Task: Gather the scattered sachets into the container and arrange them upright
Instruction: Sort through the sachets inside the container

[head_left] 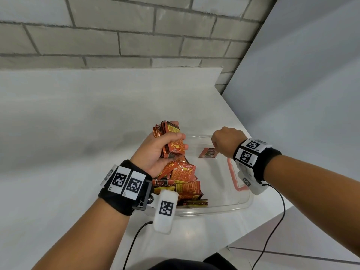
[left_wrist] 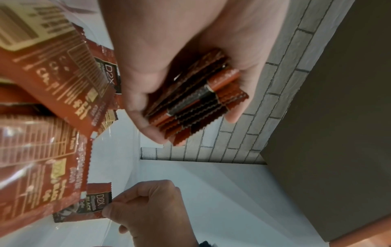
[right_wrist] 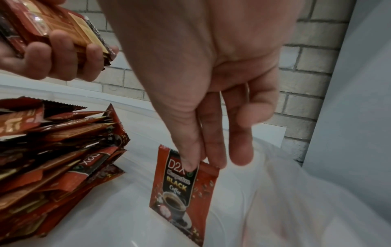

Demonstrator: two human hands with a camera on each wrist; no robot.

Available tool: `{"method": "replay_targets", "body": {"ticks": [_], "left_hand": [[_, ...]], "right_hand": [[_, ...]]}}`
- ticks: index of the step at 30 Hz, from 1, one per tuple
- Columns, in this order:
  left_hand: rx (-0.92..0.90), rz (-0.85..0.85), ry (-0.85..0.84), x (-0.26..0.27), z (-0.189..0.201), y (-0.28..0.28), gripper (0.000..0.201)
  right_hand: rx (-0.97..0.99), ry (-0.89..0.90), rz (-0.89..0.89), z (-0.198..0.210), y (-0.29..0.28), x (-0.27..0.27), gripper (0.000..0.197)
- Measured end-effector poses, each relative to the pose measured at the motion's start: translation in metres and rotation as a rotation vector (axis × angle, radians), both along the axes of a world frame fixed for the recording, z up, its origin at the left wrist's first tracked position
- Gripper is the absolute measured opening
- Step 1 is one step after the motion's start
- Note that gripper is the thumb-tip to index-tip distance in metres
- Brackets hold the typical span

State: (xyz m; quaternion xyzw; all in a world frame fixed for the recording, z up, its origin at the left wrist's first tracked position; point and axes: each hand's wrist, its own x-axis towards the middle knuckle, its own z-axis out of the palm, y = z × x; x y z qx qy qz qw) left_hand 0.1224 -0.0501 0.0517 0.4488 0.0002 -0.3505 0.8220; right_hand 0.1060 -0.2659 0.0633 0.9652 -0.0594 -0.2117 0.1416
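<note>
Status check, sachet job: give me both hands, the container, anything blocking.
Left hand grips a sachet bundle. Right hand pinches single sachet upright inside clear container. Loose pile fills its left side. Nothing blocking.

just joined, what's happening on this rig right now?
A person is sorting coffee sachets into a clear plastic container on a white counter. The left hand grips a bunch of sachets above the container. The right hand pinches the top of a single sachet, standing it upright inside. A pile of sachets lies in the container's left side.
</note>
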Motion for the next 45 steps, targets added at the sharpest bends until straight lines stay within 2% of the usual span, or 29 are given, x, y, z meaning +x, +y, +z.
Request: {"method": "replay_targets", "body": {"ticks": [2,6,10,12,13,15,18,20,22,25,27,29,31,33,34,37,39,43,45], "left_hand": [[-0.005,-0.001,0.0,0.0,-0.001,0.0,0.055],[-0.026,0.008,0.006,0.001,-0.005,-0.002,0.052],[-0.023,-0.004,0.022,0.002,-0.007,-0.003,0.053],[-0.022,-0.034,0.03,0.002,-0.008,-0.002,0.041],[-0.032,-0.051,0.033,0.002,-0.008,-0.001,0.036],[-0.054,-0.088,0.032,0.002,-0.009,0.0,0.038],[-0.099,-0.16,0.003,0.0,-0.007,-0.003,0.045],[-0.152,-0.2,-0.012,-0.003,-0.005,-0.005,0.045],[-0.183,-0.228,-0.022,-0.007,-0.004,-0.008,0.044],[-0.18,-0.258,-0.063,-0.012,-0.002,-0.01,0.04],[-0.163,-0.263,-0.075,-0.013,-0.003,-0.01,0.055],[-0.148,-0.236,-0.055,-0.014,-0.004,-0.011,0.074],[-0.158,-0.186,-0.001,-0.013,-0.006,-0.012,0.079],[-0.19,-0.141,0.067,-0.014,-0.005,-0.013,0.061],[-0.19,-0.128,0.081,-0.014,-0.004,-0.014,0.048],[-0.191,-0.141,0.089,-0.017,0.0,-0.017,0.028],[-0.187,-0.153,0.075,-0.016,-0.002,-0.019,0.038],[-0.174,-0.205,0.048,-0.015,-0.005,-0.021,0.048],[-0.175,-0.231,0.024,-0.016,-0.005,-0.025,0.056]], "right_hand": [[-0.053,-0.003,0.009,0.002,0.003,0.0,0.007],[-0.141,-0.016,0.022,0.008,0.01,0.0,0.019],[-0.15,-0.036,-0.023,0.015,0.012,0.001,0.017],[-0.092,-0.064,-0.075,0.021,0.01,0.0,0.026],[-0.028,-0.088,-0.094,0.024,0.008,-0.001,0.027],[0.191,-0.169,-0.104,0.031,0.003,-0.005,0.021],[0.713,-0.342,-0.133,0.046,0.009,-0.019,0.023],[1.006,-0.344,-0.185,0.057,0.022,-0.031,0.036],[1.153,-0.297,-0.203,0.06,0.032,-0.043,0.045],[1.272,-0.316,-0.21,0.055,0.036,-0.052,0.04],[1.34,-0.345,-0.233,0.052,0.035,-0.055,0.038],[1.362,-0.436,-0.253,0.052,0.034,-0.058,0.03],[1.303,-0.635,-0.236,0.053,0.03,-0.06,0.024],[1.201,-0.79,-0.151,0.053,0.027,-0.063,0.025],[1.137,-0.803,-0.084,0.051,0.027,-0.064,0.027],[1.006,-0.602,0.095,0.04,0.031,-0.073,0.022],[0.97,-0.478,0.117,0.039,0.028,-0.079,0.023],[1.028,-0.555,-0.039,0.048,0.021,-0.074,0.027],[0.988,-0.518,-0.124,0.049,0.021,-0.067,0.03]]}}
